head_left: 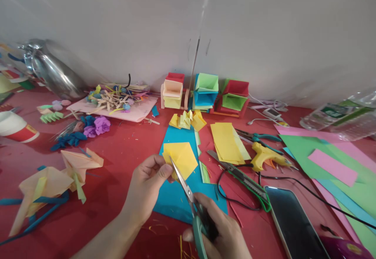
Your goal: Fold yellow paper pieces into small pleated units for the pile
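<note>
Between the thumb and fingers of my left hand [149, 180] is a folded piece of yellow paper [185, 159], held over a blue paper sheet [173, 196]. My right hand [220, 227] grips green-handled scissors [184, 183], their blades pointing up and left. The blade tips lie against the yellow paper near my left thumb. Just beyond stand small folded yellow paper pieces [185, 120]. To the right lies a stack of yellow paper strips [226, 141]. Thin yellow offcuts [182, 247] are scattered on the red table below my hands.
Coloured paper boxes [206, 94] stand along the wall. A utility knife [243, 176], a yellow glue gun [268, 156], pliers [264, 138] and a phone [296, 223] lie to the right. Paper flowers [101, 126], a steel jug [58, 71] and a paper cup [17, 127] are at left.
</note>
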Motion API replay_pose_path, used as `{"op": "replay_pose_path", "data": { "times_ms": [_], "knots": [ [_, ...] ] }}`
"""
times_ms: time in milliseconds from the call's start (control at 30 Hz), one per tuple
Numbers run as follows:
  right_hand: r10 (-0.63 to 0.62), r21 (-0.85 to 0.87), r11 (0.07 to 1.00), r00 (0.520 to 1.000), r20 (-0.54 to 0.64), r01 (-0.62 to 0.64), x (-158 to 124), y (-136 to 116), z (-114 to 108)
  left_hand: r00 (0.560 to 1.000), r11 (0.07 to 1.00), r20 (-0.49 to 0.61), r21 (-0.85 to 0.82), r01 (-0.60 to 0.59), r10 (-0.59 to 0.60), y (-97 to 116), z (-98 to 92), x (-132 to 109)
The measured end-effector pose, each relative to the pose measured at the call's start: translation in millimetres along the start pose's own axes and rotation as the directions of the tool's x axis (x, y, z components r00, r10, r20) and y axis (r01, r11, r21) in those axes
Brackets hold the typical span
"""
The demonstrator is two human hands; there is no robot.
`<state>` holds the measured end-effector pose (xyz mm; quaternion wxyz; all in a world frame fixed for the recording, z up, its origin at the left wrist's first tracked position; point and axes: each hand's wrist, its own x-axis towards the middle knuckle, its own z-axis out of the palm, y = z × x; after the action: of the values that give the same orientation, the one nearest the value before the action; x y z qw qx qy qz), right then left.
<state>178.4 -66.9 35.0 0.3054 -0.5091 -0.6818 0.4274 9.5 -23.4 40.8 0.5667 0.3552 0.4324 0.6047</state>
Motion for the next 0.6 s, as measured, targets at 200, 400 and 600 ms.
{"op": "replay_pose_path", "data": {
  "times_ms": [200, 400, 600],
  "knots": [
    [0.001, -0.026, 1.000, 1.000, 0.005, -0.001, -0.2, -0.9, -0.3, 1.000, 1.000, 0.014, 0.002, -0.016, 0.016, 1.1, 0.4, 0.9],
    [0.002, -0.023, 1.000, 1.000, 0.008, -0.002, 0.2, -2.2, -1.2, 1.000, 1.000, 0.022, 0.010, -0.012, 0.012, 1.2, -0.1, -0.4],
    [-0.005, 0.012, 1.000, 1.000, 0.008, 0.005, -0.9, -1.6, 0.3, 1.000, 1.000, 0.029, -0.027, -0.003, 0.003, 0.3, 1.7, -0.7]
  ]
}}
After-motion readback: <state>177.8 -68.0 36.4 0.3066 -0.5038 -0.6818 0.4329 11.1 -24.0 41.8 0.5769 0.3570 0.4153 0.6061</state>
